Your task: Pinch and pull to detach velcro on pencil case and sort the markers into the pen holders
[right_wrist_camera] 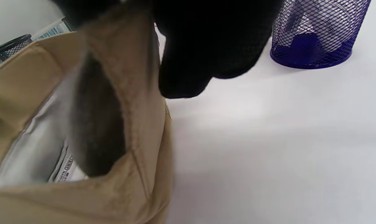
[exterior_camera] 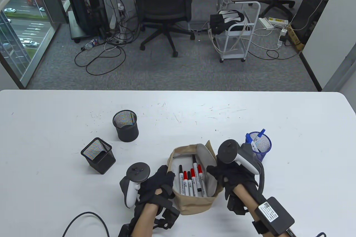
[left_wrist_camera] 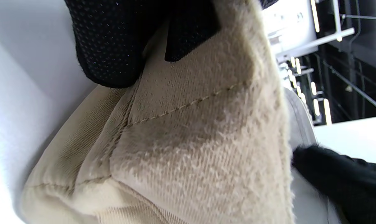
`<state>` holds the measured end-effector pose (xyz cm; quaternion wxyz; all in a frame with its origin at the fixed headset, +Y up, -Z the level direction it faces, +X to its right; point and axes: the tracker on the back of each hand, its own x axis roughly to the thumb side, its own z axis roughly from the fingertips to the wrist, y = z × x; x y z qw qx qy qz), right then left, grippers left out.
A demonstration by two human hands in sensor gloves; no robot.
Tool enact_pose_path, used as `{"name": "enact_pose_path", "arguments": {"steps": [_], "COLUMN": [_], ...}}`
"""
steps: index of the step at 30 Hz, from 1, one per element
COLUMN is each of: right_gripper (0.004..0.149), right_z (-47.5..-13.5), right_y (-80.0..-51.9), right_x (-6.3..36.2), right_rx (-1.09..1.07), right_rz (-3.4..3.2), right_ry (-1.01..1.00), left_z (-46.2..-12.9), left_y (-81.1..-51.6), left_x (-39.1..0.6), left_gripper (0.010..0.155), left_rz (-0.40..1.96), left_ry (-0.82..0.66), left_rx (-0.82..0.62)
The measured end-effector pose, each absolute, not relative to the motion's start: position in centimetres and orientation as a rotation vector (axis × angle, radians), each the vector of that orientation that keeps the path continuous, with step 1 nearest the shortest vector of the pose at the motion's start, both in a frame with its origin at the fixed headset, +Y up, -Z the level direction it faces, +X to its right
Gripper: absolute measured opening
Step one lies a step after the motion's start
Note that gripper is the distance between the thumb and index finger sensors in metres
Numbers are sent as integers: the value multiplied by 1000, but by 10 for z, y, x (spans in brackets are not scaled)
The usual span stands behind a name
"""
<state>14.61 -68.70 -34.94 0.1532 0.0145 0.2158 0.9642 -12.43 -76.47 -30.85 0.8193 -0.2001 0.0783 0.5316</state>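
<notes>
Between both hands, markers (exterior_camera: 191, 179) are lying lengthwise toward the person; left hand (exterior_camera: 158, 182) and right hand (exterior_camera: 228, 176) are each pinching a pencil case (exterior_camera: 194, 206) rim, spreading it; right hand is nearer.

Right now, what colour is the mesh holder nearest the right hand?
Blue; the mesh holder shows best in the right wrist view.

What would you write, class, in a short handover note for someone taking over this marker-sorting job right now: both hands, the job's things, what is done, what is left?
Left hand grips the left edge of the tan pencil case; right hand grips its right edge, holding it spread open.
Things: five red and black markers lie inside the case. The blue mesh holder holds blue markers. The round black holder and square black holder stand to the left, apparently empty.
Done: velcro detached, blue markers sorted.
Left: sort the red and black markers into holders.
</notes>
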Motion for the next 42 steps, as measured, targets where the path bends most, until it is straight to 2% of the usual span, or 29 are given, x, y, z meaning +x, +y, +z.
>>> {"name": "enact_pose_path", "arguments": {"steps": [3, 13, 15, 20, 23, 26, 30, 35, 36, 37, 39, 42], "right_gripper": [52, 51, 51, 52, 52, 52, 52, 52, 52, 52, 52, 52], "right_z": [-346, -346, -346, -344, -345, -344, -343, -344, -344, -345, -345, -344], "right_y": [-690, -692, -691, -692, -693, -692, -693, -695, -695, -696, -696, -696], "right_x": [147, 153, 153, 154, 154, 153, 152, 154, 154, 155, 154, 154], "right_rx": [-15, -32, -31, -18, -13, -4, 2, 7, 6, 6, 5, 7], "right_rz": [2806, 2784, 2787, 2785, 2779, 2778, 2786, 2769, 2767, 2764, 2765, 2763], "right_ry": [522, 480, 482, 477, 482, 483, 478, 496, 498, 501, 503, 506], "left_z": [-306, -308, -311, -314, -320, -333, -362, -382, -384, -388, -394, -401], "left_y": [-760, -733, -716, -653, -634, -642, -682, -734, -739, -737, -739, -743], "left_x": [-127, -125, -122, -99, -72, -49, -30, -25, -23, -18, -11, -3], "left_gripper": [76, 76, 75, 73, 69, 68, 71, 81, 82, 83, 85, 83], "left_rz": [1085, 936, 869, 687, 657, 636, 469, 256, 255, 211, 95, -32], "left_ry": [198, 246, 235, 184, 129, 114, 215, 354, 360, 381, 379, 405], "left_rx": [-379, -338, -327, -175, -192, -343, -587, -738, -758, -705, -740, -675]}}
